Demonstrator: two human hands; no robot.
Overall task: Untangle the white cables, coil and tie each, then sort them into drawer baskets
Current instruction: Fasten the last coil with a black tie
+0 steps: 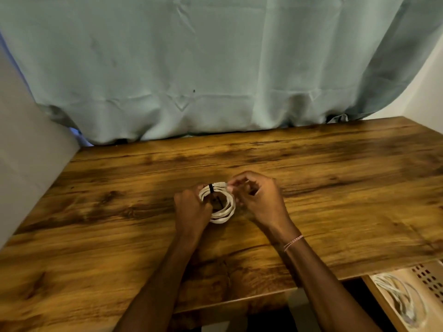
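Observation:
A coiled white cable (pixel 224 213) sits at the middle of the wooden table (pixel 335 188), bound at its top by a black tie (pixel 211 188). My left hand (pixel 191 209) grips the coil's left side. My right hand (pixel 259 195) pinches the cable's end plug (pixel 220 184) at the top right of the coil. At the lower right, an open drawer basket (pixel 429 279) holds another coiled white cable (pixel 400 300).
A pale green curtain (pixel 203 68) hangs behind the table's far edge. A white wall (pixel 26 140) stands on the left, close to the table. The drawer juts out below the table's front right edge.

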